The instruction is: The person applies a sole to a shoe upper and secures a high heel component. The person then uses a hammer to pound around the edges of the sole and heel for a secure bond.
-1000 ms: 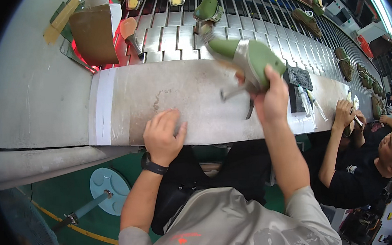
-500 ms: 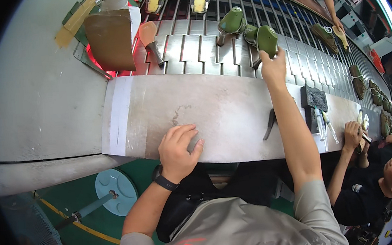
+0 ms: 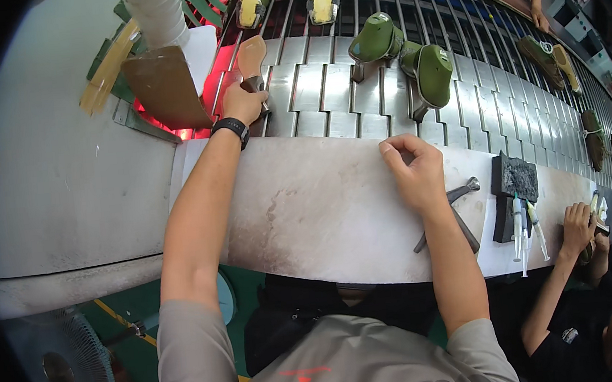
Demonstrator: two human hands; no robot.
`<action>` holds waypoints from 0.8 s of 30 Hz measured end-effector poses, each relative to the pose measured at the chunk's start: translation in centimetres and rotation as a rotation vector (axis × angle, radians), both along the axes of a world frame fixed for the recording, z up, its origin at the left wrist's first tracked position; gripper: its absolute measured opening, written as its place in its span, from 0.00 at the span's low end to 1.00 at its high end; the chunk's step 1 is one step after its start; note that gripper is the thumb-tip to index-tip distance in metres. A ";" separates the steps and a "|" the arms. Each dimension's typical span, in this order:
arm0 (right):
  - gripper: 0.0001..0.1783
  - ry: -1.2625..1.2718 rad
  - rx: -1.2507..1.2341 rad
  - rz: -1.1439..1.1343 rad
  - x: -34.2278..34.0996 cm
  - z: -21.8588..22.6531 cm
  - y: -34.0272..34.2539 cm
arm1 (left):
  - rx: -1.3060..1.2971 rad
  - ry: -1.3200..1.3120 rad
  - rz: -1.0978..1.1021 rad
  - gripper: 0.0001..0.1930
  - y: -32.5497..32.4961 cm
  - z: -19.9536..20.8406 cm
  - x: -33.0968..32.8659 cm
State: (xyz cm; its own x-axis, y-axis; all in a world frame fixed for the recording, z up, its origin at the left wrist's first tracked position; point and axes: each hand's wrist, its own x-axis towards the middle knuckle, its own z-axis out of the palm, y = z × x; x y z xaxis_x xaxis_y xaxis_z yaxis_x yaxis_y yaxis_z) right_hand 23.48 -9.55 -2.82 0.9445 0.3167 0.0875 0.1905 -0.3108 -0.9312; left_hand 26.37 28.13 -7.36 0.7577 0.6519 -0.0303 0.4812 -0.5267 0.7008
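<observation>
At the left end of the metal slat conveyor (image 3: pixel 315 92), my left hand (image 3: pixel 242 104) is closed round the dark heel of a heeled shoe sole (image 3: pixel 252 53). The sole's tan front part points away from me; my fingers partly cover its heel. My right hand (image 3: pixel 419 170) is over the far edge of the pale worktable (image 3: pixel 314 205), fingers curled in and nothing visible in them. Beyond it, two green heeled shoes (image 3: pixel 375 38) lie on the slats, the nearer shoe (image 3: pixel 433 78) apart from my hand.
A hammer (image 3: pixel 460 192) and pincer-like dark handles (image 3: pixel 462 230) lie beside my right forearm. Farther right are black blocks (image 3: pixel 514 176) and syringes (image 3: pixel 519 230). A brown panel (image 3: pixel 166 89) hangs at left near red light. Co-workers' hands (image 3: pixel 579 229) work at right.
My right hand has let go of the nearer green shoe and drawn back over the table. My left hand has risen from the tabletop and taken the tan sole's heel. The view has shifted slightly.
</observation>
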 end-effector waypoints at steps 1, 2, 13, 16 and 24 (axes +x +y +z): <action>0.11 0.004 0.005 0.000 0.0 -0.1 0.0 | 0.005 0.004 0.000 0.24 -0.3 -0.2 -0.3; 0.11 0.035 0.079 0.033 -0.2 -0.4 0.1 | -0.055 -0.132 -0.015 0.22 -1.0 -0.1 -0.5; 0.19 0.631 0.452 0.424 -1.9 0.3 0.2 | 0.403 -0.565 -0.556 0.29 -19.2 4.1 -15.3; 0.19 0.593 0.447 0.492 -1.8 0.2 0.3 | 0.116 -0.568 -0.527 0.29 -20.8 3.9 -17.3; 0.14 0.620 0.405 0.532 -2.1 0.1 0.4 | -0.888 -0.234 -0.336 0.12 -18.4 5.1 -16.4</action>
State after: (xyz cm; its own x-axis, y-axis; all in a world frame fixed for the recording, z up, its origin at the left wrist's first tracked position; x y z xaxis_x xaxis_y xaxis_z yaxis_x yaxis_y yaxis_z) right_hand 21.37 -9.11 -2.76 0.5973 0.7798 -0.1877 -0.3558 0.0479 -0.9333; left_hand 10.02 9.72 -2.25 0.9493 0.2133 -0.2310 0.2006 0.1549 0.9673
